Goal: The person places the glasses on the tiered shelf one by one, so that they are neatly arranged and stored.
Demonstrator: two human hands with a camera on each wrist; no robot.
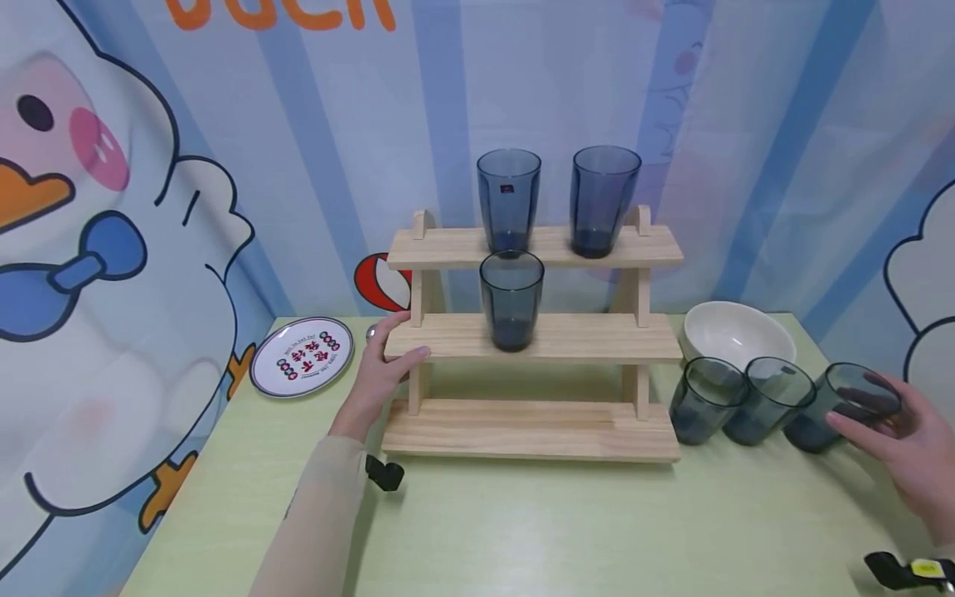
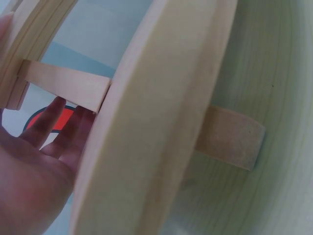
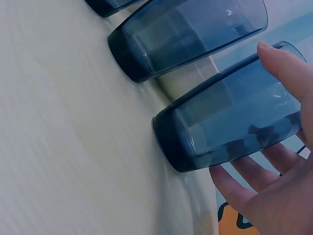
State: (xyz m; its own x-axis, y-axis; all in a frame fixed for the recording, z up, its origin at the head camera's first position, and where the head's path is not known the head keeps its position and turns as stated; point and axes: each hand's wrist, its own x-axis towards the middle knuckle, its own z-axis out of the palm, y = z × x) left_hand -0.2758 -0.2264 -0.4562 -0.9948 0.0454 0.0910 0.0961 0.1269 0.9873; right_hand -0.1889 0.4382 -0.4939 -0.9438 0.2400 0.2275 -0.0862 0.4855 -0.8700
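Observation:
A three-tier wooden display shelf (image 1: 530, 431) stands on the table. My left hand (image 1: 376, 369) grips the left end of its middle tier, thumb in front and fingers behind; the left wrist view shows those fingers (image 2: 46, 122) beside an upright. At the far right my right hand (image 1: 906, 448) holds a blue-tinted drinking glass (image 1: 809, 419), thumb on one side and fingers round the other. Next to it stand two matching glasses (image 1: 768, 402) (image 1: 705, 402). On the top tier are two more glasses (image 1: 509, 203) (image 1: 603, 199), and one glass (image 1: 512, 303) sits on the middle tier.
A white bowl (image 1: 734, 332) stands behind the glasses at the right. Left of the shelf, a white plate (image 1: 302, 358) with red lettering lies near the back edge of the pale green table (image 1: 522, 531). A cartoon-printed curtain (image 1: 358, 124) hangs behind.

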